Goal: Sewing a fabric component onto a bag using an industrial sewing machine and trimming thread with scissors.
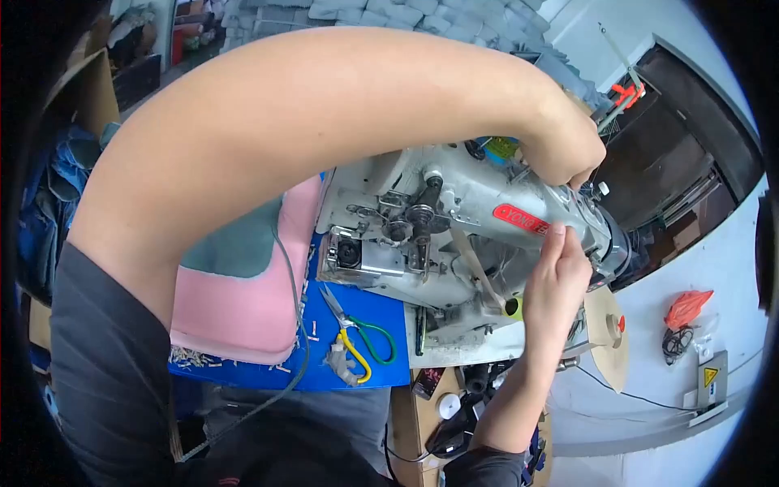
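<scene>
My left arm arches over a grey industrial sewing machine (462, 191), and my left hand (568, 154) is curled at the top of its head, beside the thread guides; its fingertips are partly hidden. My right hand (561, 268) is raised at the front of the machine, just below a red label plate (519, 219), thumb and fingertips pressed together; anything between them is too small to make out. Scissors (357, 349) with green and yellow handles lie on a blue board (389, 316), left of the machine.
A pink padded tray with grey-green lining (227, 316) sits at left, a cord across it. Blue fabric (65, 187) is piled beyond. Grey stacked pieces (365, 16) stand behind. A thread stand (625, 97) rises at right, near a dark door (673, 138). Small items lie on a lower wooden surface (426, 422).
</scene>
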The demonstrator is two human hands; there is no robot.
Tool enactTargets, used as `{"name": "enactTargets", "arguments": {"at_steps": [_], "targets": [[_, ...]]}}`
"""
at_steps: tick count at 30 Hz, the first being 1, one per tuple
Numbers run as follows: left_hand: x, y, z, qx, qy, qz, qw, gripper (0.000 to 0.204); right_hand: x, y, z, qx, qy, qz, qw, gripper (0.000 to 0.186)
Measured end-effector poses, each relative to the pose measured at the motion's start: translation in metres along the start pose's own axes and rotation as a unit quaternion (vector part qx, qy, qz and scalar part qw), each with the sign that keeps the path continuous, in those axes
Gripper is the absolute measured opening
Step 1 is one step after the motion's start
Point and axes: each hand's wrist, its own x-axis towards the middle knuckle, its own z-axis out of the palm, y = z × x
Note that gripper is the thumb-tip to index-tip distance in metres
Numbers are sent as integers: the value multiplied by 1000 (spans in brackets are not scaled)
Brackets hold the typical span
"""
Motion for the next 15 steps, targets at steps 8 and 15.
{"name": "enactTargets", "arguments": {"at_steps": [8,15], "targets": [[4,-4,6,27,71,6,997,32,-50,13,-5,20,-78,-67,994,35],[20,-16,10,161,437,-53,883,24,149,11,-43,-115,-156,-74,978,41]]}}
